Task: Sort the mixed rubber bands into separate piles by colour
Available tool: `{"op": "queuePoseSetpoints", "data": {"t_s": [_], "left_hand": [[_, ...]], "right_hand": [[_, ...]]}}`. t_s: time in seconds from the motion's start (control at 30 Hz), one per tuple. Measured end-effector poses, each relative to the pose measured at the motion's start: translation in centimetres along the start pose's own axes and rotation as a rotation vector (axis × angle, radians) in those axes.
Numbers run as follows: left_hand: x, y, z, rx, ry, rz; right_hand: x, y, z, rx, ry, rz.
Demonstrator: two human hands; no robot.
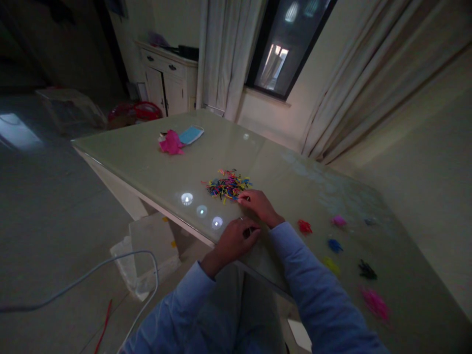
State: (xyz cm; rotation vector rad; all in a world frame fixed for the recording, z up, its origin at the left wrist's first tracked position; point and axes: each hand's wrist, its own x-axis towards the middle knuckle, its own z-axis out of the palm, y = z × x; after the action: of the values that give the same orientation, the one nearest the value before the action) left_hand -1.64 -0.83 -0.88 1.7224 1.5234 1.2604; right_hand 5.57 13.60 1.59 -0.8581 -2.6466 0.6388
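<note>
A heap of small mixed-colour strips point(227, 187) lies on the glossy pale table point(147, 164). At the heap's near right edge is my right hand point(258, 204), thumb and fingertips pinched together at the strips; what is between them is too small to make out. Nearer the table's front edge rests my left hand point(236, 240), its fingers curled with thumb and fingertip meeting; anything held there cannot be seen. Separate little piles sit to the right: red point(305, 226), pink point(339, 221), blue point(335, 245), yellow point(331, 266), black point(367, 270) and a larger pink one point(376, 304).
Crumpled pink material point(171, 142) and a blue face mask point(191, 134) lie at the table's far left. A white cabinet point(173, 83) and curtains point(221, 54) stand behind. A grey cable point(110, 259) loops beside the table, near a white box point(153, 246).
</note>
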Motion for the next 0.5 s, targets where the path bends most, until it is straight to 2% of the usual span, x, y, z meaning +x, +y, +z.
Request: {"op": "queuePoseSetpoints", "data": {"t_s": [0.2,0.5], "left_hand": [[0.1,-0.1,0.1,0.003,0.01,-0.002],[0.0,-0.4,0.2,-0.018,0.02,-0.007]], "right_hand": [[-0.5,0.4,0.7,0.1,0.1,0.049],[0.0,0.1,1.5,-0.049,0.079,0.065]]}}
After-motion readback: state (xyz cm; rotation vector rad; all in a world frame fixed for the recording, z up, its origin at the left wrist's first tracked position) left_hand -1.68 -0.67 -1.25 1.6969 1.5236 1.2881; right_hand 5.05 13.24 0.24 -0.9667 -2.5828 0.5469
